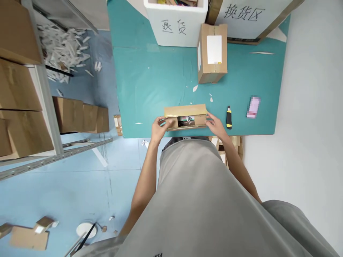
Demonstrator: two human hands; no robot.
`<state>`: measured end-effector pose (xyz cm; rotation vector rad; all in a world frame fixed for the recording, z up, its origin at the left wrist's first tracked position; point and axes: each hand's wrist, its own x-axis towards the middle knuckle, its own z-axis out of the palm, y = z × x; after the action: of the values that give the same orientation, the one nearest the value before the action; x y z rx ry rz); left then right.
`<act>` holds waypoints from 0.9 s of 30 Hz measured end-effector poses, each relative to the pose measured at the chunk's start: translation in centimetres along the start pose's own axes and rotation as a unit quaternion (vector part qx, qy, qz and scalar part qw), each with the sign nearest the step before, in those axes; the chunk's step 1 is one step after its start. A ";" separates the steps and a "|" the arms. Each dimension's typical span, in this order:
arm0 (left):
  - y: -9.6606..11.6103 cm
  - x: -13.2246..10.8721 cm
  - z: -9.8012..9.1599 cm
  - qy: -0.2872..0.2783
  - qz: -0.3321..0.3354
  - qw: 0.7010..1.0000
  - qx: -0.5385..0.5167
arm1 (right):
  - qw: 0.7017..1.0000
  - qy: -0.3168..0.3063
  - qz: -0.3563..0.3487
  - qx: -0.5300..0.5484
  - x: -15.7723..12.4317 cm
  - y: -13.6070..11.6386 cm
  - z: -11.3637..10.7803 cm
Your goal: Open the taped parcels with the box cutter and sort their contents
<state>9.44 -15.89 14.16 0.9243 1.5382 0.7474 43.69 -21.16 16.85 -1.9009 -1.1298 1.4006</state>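
A long, narrow cardboard box (184, 110) lies at the front edge of the table, its far long flap raised and shiny with tape. Between its folded-in end flaps a dark item in clear wrapping (187, 122) shows; its kind is hard to make out. My left hand (160, 128) grips the box's left end, thumb over the end flap. At the right end my right hand (216, 126) holds the corner between thumb and fingers. To the right of that hand lies a black and yellow utility knife (228, 117).
A taped carton (214, 50) with a white label stands farther back on the green table (150, 78). Behind it are a white bin (177, 28) and a large white-sided box (246, 18). A blurred pink item (253, 107) lies right. Shelves with cartons (24, 92) stand left.
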 end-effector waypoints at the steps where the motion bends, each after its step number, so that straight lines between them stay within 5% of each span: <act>1: 0.2 -0.4 -0.4 -0.038 0.019 0.999 0.021 | 0.999 0.001 -0.001 -0.036 0.2 -0.3 -0.1; 5: 0.2 -1.9 -0.8 -0.143 0.107 0.972 0.152 | 0.979 -0.010 -0.032 -0.203 1.3 -2.3 -0.3; 9: -0.3 -2.7 0.9 -0.144 0.141 0.936 0.288 | 0.961 -0.002 -0.032 -0.274 3.4 -4.1 1.0; 17: 1.2 -3.2 2.6 -0.140 0.175 0.890 0.398 | 0.953 0.034 0.008 -0.301 6.4 -4.8 5.1; 22: 2.9 -3.8 2.2 -0.149 0.184 0.877 0.418 | 0.958 0.005 0.007 -0.287 4.3 -5.0 2.2; 27: 4.0 -5.2 0.1 -0.102 0.216 0.880 0.410 | 0.959 0.075 -0.008 -0.272 1.3 -3.6 -2.5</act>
<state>10.44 -18.48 20.10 1.9602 1.4713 0.2444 45.03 -18.03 19.84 -2.3117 -1.5632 0.9712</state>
